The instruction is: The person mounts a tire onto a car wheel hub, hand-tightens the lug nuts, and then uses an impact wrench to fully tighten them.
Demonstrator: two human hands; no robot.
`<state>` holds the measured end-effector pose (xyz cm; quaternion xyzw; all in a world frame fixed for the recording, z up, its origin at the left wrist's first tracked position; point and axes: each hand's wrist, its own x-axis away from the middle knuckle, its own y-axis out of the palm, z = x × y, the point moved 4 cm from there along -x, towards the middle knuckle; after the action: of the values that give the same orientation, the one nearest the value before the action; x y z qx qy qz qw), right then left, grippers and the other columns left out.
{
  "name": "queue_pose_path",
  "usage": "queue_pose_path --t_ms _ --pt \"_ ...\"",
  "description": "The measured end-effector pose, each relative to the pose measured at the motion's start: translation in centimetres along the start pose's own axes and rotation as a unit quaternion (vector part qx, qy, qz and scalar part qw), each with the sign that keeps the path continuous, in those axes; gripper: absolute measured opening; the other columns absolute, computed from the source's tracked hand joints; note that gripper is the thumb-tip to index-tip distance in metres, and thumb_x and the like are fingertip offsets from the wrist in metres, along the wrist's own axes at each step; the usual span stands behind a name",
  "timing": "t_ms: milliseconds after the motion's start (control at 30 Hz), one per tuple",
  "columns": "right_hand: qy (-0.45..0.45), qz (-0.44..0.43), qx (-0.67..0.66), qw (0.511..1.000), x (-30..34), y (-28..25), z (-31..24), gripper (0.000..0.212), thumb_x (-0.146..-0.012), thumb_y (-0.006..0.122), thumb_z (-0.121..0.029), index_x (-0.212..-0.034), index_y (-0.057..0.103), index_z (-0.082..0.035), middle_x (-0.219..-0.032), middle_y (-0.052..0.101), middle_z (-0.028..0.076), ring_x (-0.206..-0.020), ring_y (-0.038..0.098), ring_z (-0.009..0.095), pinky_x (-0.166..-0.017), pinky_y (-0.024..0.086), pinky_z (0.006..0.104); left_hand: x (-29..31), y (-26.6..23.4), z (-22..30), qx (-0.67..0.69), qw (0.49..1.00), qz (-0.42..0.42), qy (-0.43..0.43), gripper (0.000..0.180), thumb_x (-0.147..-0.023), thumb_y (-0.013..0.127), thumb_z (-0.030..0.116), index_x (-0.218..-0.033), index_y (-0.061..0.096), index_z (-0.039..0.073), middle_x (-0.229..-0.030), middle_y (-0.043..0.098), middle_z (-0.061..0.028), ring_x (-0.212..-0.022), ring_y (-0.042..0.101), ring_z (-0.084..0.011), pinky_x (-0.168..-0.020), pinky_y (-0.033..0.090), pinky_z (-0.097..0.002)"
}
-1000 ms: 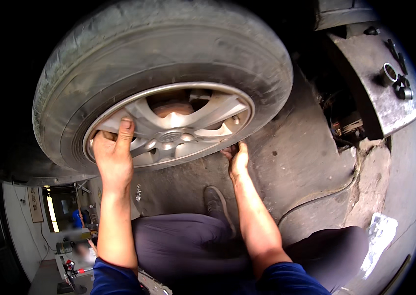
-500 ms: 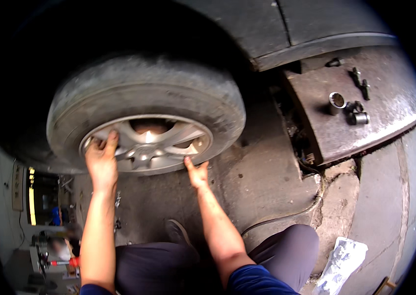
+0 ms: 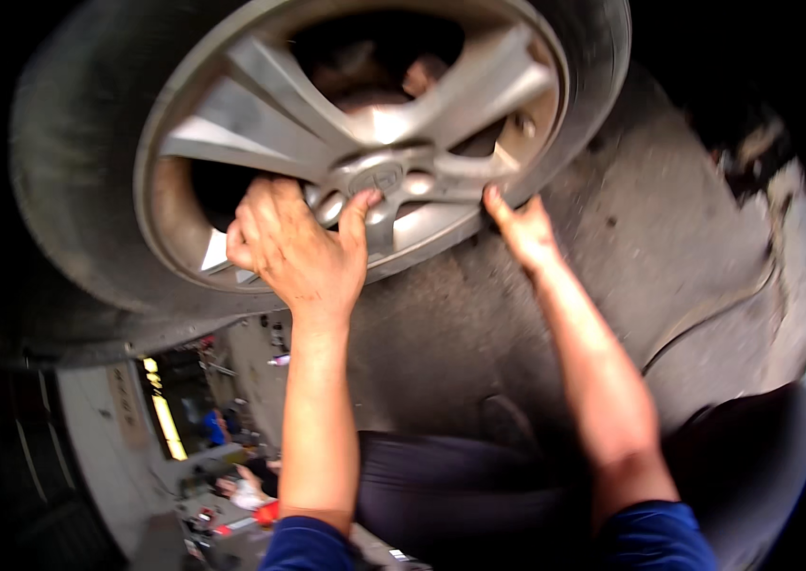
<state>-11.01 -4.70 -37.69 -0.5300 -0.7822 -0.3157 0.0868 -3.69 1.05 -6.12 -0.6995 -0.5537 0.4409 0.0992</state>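
Note:
A car wheel with silver spokes (image 3: 265,119) and a worn black tyre (image 3: 74,181) fills the upper part of the view, tilted, its outer face toward me. My left hand (image 3: 303,243) grips the wheel at its lower left, fingers curled into a gap between spokes and thumb beside the hub cap (image 3: 376,179). At the lower right edge my right hand (image 3: 525,228) holds the wheel from beneath, with its thumb on the rim; its other fingers are mostly hidden. Dark parts show behind the spokes.
The concrete floor (image 3: 450,333) is stained, and a thin hose (image 3: 707,314) curves across it at right. My bent legs are close below my arms. Far left, a person (image 3: 248,483) is near a red object and a wall (image 3: 103,428).
My view has moved closer to the wheel and swung left, taking the metal plate with sockets out of sight. My left hand has shifted nearer the hub. My right hand stays at the lower edge.

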Motion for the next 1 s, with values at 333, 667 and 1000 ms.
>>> queue_pose_path --t_ms 333,667,1000 --pt "-0.013 -0.021 0.026 0.999 0.7 -0.1 -0.3 0.122 -0.079 0.072 -0.085 -0.15 0.045 0.011 -0.14 0.062 0.03 -0.129 0.062 0.036 -0.105 0.053 0.0447 0.8 1.1 0.0 -0.013 0.992 0.103 0.068 0.089 -0.068 0.088 0.068 -0.116 0.068 -0.004 -0.12 0.068 -0.0143 -0.117 0.061 -0.0346 -0.105 0.034 -0.0537" --pt "0.009 0.003 0.048 0.999 -0.5 0.8 1.5 0.128 -0.077 0.071 -0.088 -0.151 0.045 0.013 -0.141 0.059 0.034 -0.133 0.059 0.039 -0.105 0.053 0.047 0.6 1.5 -0.5 0.039 0.993 0.103 0.045 0.08 -0.067 0.091 0.059 -0.116 0.07 0.0 -0.115 0.07 -0.0087 -0.115 0.062 -0.0317 -0.105 0.035 -0.0514" --pt "0.027 -0.039 0.037 0.998 -0.4 1.6 2.7 0.123 -0.079 0.068 -0.089 -0.149 0.05 0.011 -0.138 0.062 0.032 -0.129 0.061 0.038 -0.103 0.053 0.045 -0.5 0.6 0.8 0.049 0.993 0.095 0.049 0.072 -0.07 0.093 0.05 -0.114 0.072 -0.002 -0.111 0.072 -0.0105 -0.115 0.063 -0.0325 -0.108 0.034 -0.0518"
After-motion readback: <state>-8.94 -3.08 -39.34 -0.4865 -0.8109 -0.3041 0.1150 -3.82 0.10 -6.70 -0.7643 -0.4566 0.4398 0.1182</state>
